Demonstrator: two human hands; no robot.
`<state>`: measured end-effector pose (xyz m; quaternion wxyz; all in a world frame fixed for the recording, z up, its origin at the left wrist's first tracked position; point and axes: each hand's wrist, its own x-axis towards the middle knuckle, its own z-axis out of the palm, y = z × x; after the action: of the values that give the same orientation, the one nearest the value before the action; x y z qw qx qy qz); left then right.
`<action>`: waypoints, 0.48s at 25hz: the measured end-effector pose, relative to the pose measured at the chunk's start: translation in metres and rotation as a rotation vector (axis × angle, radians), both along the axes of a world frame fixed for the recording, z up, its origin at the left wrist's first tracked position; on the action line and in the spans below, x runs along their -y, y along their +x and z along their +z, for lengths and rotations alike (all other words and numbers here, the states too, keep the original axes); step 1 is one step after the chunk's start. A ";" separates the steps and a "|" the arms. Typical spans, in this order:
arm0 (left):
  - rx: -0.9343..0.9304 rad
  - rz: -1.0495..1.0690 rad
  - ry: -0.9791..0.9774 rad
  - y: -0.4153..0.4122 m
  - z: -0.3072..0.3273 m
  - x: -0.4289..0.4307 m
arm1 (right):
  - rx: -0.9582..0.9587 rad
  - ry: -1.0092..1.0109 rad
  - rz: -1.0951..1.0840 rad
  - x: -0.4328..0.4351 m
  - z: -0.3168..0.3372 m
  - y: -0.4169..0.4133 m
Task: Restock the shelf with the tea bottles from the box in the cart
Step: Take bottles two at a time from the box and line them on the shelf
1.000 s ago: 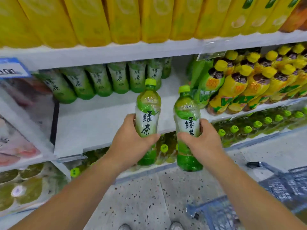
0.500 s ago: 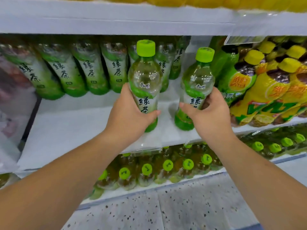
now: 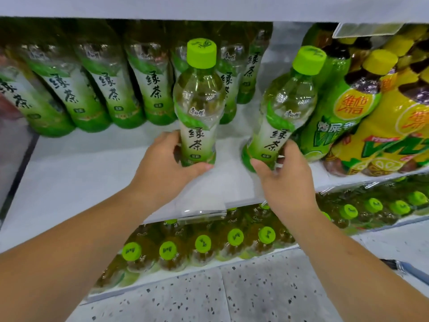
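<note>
I hold two green tea bottles over the white shelf [image 3: 81,177]. My left hand [image 3: 167,166] grips the base of one green-capped bottle [image 3: 199,101], which stands upright on the shelf board. My right hand [image 3: 285,180] grips the lower part of the second bottle [image 3: 285,108], which tilts to the right, its base at the shelf surface. A row of matching green tea bottles [image 3: 111,89] stands at the back of the shelf, behind both held bottles. The box and most of the cart are out of view.
Yellow and green lemon tea bottles [image 3: 371,117] crowd the shelf's right side, next to the tilted bottle. The shelf below holds several green-capped bottles [image 3: 202,245]. The upper shelf's edge [image 3: 209,8] hangs overhead. A blue cart handle [image 3: 408,270] shows at lower right above the speckled floor.
Both hands have pushed the bottles up and deeper onto the shelf. My grip on each has slid down toward the base. The camera has come closer.
</note>
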<state>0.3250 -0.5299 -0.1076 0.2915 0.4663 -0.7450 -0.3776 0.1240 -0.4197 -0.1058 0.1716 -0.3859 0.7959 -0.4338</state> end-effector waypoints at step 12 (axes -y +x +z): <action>0.064 0.069 -0.143 -0.007 -0.009 -0.002 | -0.078 0.161 -0.121 0.095 0.018 -0.020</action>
<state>0.3178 -0.5277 -0.1167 0.3129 0.4817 -0.7624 -0.2981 0.1043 -0.5142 -0.0881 0.1446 -0.3386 0.8561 -0.3626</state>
